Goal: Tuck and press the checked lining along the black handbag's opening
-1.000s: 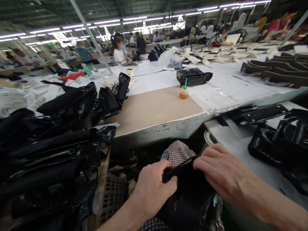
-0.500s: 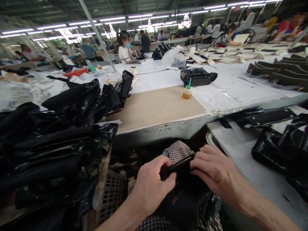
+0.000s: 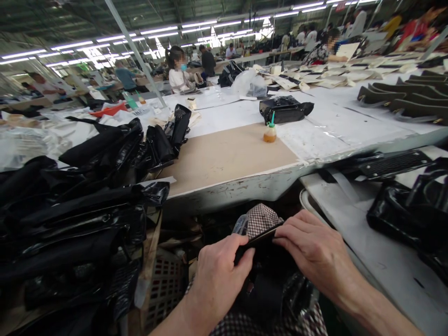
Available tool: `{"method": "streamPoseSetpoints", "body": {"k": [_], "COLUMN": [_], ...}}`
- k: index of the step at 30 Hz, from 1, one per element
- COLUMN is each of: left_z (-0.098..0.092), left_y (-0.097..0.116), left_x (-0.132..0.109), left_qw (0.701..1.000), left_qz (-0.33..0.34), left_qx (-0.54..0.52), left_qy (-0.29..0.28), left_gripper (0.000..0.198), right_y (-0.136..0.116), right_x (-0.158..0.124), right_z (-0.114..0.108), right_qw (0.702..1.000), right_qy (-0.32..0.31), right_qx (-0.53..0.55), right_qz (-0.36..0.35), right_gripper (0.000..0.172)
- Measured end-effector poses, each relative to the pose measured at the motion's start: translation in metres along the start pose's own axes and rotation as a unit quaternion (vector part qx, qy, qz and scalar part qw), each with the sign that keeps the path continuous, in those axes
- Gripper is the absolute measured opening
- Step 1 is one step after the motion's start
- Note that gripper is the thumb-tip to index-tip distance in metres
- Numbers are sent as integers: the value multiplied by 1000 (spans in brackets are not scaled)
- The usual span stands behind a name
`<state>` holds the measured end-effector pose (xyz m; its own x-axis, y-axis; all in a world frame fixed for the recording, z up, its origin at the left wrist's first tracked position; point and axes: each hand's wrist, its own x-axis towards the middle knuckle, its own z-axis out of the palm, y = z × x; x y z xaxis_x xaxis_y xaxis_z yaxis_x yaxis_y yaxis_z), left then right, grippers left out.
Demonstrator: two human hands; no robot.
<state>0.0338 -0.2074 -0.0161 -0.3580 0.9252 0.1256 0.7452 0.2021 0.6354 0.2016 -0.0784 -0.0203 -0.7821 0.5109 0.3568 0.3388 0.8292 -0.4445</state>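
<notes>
A black bag (image 3: 264, 284) lies on a checkered cloth (image 3: 261, 220) over my lap, its shiny side wrinkled at the lower right. My left hand (image 3: 224, 263) pinches the left part of the bag's upper edge between thumb and fingers. At the right part of that same edge, my right hand (image 3: 310, 249) is closed with its fingers curled over the material. A thin straight rim of the bag shows between the two hands. The fingertips of my right hand are partly hidden by the bag.
Black bags (image 3: 87, 214) are heaped at the left, above a plastic basket (image 3: 164, 284). On the table ahead stand a small glue bottle (image 3: 269, 133) on a brown board (image 3: 227, 154) and another black bag (image 3: 285, 109). More black pieces (image 3: 413, 210) lie on the right-hand surface. People work farther back.
Both hands keep their hold on the bag's edge and have shifted only slightly. The whole view has moved a little.
</notes>
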Motion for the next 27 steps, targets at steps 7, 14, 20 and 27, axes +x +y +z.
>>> {"method": "streamPoseSetpoints", "body": {"k": [7, 14, 20, 27], "left_z": [8, 2, -1, 5], "left_y": [-2, 3, 12, 12], "left_x": [1, 9, 35, 60], "left_qw": [990, 954, 931, 907], "left_qz": [132, 268, 279, 350], "left_qx": [29, 131, 225, 206], "left_qy": [30, 8, -73, -110], "left_gripper": [15, 23, 15, 28], "right_y": [0, -3, -3, 4], "right_x": [2, 4, 4, 3], "right_z": [3, 0, -2, -17], "right_qw": [999, 998, 998, 999], "right_qy": [36, 47, 40, -26], "right_qx": [-3, -6, -10, -1], "right_qz": [16, 32, 45, 28], "right_gripper": [12, 10, 10, 11]}}
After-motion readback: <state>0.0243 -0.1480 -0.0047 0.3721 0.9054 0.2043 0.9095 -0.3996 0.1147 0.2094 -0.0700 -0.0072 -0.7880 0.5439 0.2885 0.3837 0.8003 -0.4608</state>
